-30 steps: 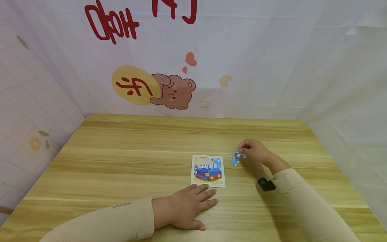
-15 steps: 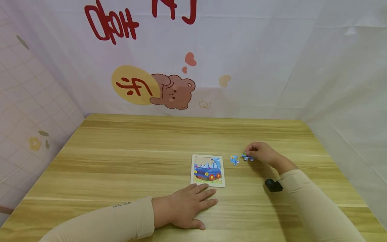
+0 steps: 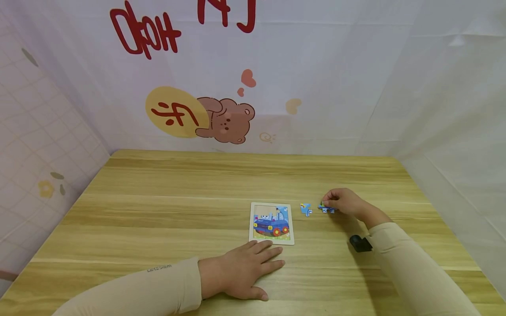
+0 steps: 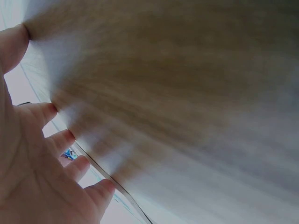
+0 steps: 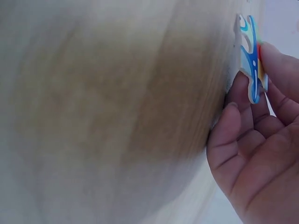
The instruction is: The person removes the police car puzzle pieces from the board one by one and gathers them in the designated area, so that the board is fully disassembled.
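A jigsaw puzzle (image 3: 272, 228) in a pale frame, picturing a blue car, lies mid-table; a bare patch shows at its upper left. My left hand (image 3: 247, 270) rests spread flat on the table, fingertips at the frame's near edge. To the right of the frame, my right hand (image 3: 345, 202) pinches a blue puzzle piece (image 3: 326, 209) between thumb and fingers. In the right wrist view this piece (image 5: 252, 60) is tilted on edge close to the table top. Between the frame and the right hand lies another light-blue puzzle piece (image 3: 306, 209).
The wooden table (image 3: 178, 184) reaches back to a white cloth wall (image 3: 336, 87) with a printed bear and red characters. Cloth walls also stand at left and right. A black wrist camera (image 3: 360, 243) hangs under the right wrist.
My right hand has drawn the pinched piece rightward and slightly nearer, away from the other piece it overlapped in view. The left hand and the frame have stayed put.
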A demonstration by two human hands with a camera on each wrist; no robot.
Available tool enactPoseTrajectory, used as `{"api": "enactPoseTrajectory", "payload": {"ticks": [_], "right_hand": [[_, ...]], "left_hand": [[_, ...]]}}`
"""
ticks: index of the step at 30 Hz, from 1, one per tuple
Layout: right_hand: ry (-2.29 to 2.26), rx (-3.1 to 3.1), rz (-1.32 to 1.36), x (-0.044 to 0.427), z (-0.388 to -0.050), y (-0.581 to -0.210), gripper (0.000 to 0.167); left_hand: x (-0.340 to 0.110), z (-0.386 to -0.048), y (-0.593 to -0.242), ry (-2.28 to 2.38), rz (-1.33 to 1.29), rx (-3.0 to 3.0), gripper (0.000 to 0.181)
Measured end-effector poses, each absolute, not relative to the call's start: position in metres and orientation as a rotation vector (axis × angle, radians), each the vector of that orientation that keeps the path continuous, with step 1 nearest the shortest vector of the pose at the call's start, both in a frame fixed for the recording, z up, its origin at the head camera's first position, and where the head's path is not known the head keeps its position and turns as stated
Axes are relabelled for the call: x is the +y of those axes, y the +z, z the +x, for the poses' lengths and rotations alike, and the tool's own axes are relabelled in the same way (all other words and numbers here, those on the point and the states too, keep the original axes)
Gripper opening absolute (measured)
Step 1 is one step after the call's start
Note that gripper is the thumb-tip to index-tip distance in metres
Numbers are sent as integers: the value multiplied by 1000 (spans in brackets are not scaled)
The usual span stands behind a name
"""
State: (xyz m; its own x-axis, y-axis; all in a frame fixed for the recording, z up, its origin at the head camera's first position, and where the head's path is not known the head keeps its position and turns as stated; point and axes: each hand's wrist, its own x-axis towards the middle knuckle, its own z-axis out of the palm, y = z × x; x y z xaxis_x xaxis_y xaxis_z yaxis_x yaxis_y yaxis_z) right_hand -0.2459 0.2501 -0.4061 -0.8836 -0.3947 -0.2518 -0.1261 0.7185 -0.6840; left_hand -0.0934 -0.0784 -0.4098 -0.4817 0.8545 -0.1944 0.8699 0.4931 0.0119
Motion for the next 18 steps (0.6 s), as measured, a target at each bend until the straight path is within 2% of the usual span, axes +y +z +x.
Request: {"api": "enactPoseTrajectory", "payload": {"ticks": [18], "right_hand": [[-833,2637,-464,241,-242,-404,13]], "left_hand": [[-78,-93,-412,-135,1488,2562,73]]}}
